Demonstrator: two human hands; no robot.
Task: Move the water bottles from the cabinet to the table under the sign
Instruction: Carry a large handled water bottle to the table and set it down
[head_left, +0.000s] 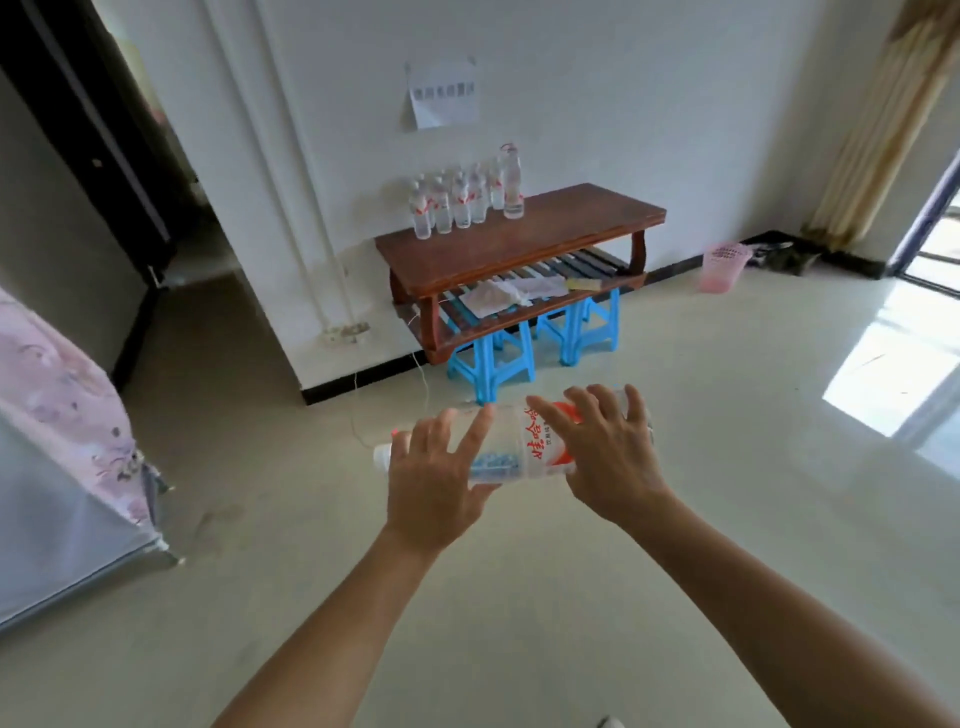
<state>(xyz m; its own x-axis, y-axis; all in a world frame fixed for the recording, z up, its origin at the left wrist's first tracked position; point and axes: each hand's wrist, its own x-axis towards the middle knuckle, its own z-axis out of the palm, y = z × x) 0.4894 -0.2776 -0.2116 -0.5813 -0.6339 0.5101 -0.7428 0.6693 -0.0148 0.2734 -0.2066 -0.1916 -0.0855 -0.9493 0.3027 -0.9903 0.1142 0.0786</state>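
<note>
I hold a large clear water bottle (511, 449) with a red and white label sideways in the air above the floor, its cap pointing left. My left hand (436, 470) grips it near the neck, with the fingers spread over the top. My right hand (605, 452) grips the label end in the same way. Ahead, a brown wooden table (566, 228) stands against the wall under a paper sign (444, 98). Several water bottles (457, 200) stand on the table's left end, and a taller bottle (511, 179) stands beside them.
Blue plastic stools (493, 358) sit under the table, and its slatted lower shelf holds a plastic bag. A pink basket (724, 265) stands by the wall at the right. A fabric-covered cabinet (57, 447) is at my left, with a dark doorway behind it. A power strip lies by the wall.
</note>
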